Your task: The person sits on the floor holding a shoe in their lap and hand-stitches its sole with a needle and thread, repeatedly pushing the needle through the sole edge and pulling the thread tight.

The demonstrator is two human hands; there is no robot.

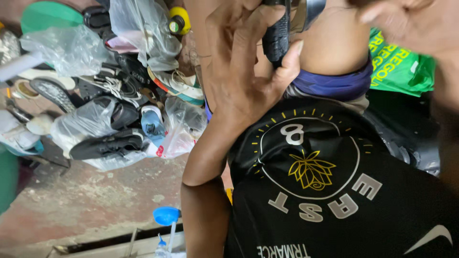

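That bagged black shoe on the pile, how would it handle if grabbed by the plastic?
The bag looks thin and crinkled, so it would probably be floppy and slippery in a grip. The black shoe inside may slide or sag toward one end. It lies among loose shoes, so pulling it could shift its neighbours.

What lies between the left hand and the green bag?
A bare knee above a blue hem separates the left hand, gripping a black handle, from the green bag; head view.

The left hand (248, 62) grips a black ribbed tool (277, 36) above a pile of shoes (114, 114).
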